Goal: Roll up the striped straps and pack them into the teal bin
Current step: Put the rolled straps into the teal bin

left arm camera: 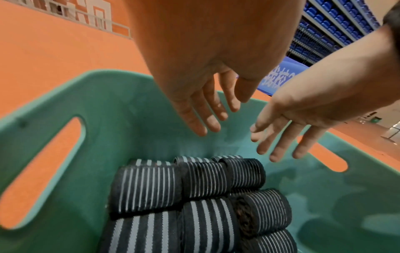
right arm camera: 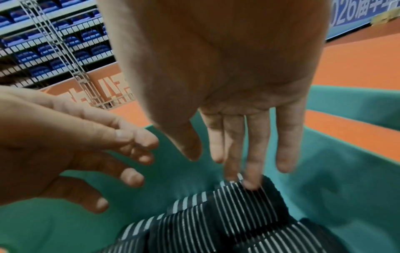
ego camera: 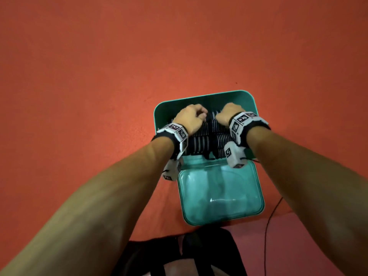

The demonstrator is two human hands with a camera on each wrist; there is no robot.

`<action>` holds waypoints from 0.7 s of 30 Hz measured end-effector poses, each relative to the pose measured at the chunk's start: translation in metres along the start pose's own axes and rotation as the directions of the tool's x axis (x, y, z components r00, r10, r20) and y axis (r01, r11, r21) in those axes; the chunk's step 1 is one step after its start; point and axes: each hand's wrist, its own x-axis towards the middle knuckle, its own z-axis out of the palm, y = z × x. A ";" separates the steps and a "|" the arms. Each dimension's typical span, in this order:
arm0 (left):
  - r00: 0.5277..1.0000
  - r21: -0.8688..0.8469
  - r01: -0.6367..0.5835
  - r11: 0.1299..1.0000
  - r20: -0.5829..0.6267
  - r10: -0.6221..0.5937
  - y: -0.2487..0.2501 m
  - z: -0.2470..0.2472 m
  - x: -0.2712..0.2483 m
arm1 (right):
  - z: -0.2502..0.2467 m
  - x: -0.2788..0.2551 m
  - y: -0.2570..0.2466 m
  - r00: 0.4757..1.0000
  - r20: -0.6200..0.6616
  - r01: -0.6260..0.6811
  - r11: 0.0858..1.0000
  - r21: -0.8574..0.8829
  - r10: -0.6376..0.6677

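Several rolled black straps with white stripes [ego camera: 211, 134] lie packed side by side in the teal bin [ego camera: 199, 96] on the orange floor. Both my hands are inside the bin above them. In the left wrist view my left hand [left arm camera: 207, 116] hovers over the rolls [left arm camera: 147, 188] with straight fingers, holding nothing. My right hand [right arm camera: 244, 154] also has straight fingers, and its fingertips [right arm camera: 249, 184] touch the top of the farthest roll [right arm camera: 227, 214]. In the head view the left hand [ego camera: 191, 118] and right hand [ego camera: 227, 114] sit close together, hiding the far rolls.
The bin's translucent teal lid [ego camera: 219, 196] lies flat on the floor just in front of the bin. A thin black cable [ego camera: 272, 216] runs along the floor at the right. A black object [ego camera: 179, 253] sits at the bottom edge. The bin walls have handle slots [left arm camera: 43, 171].
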 end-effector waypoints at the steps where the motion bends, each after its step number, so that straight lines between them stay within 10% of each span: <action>1: 1.000 0.008 -0.017 1.000 -0.010 0.017 0.000 -0.003 -0.005 | 0.002 -0.005 -0.003 1.000 -0.008 0.011 0.999 0.048 -0.011; 12: 0.957 0.152 -0.289 0.945 0.016 0.290 -0.037 0.017 -0.084 | 0.065 -0.100 0.006 0.955 -0.252 0.201 0.967 0.156 -0.157; 17: 0.889 0.322 -0.408 0.854 -0.072 0.452 -0.030 0.032 -0.133 | 0.103 -0.153 0.038 0.729 -0.587 0.442 0.897 0.010 -0.352; 21: 0.915 0.273 -0.403 0.873 0.098 0.392 -0.028 0.055 -0.156 | 0.130 -0.179 0.067 0.788 -0.501 0.445 0.893 0.063 -0.357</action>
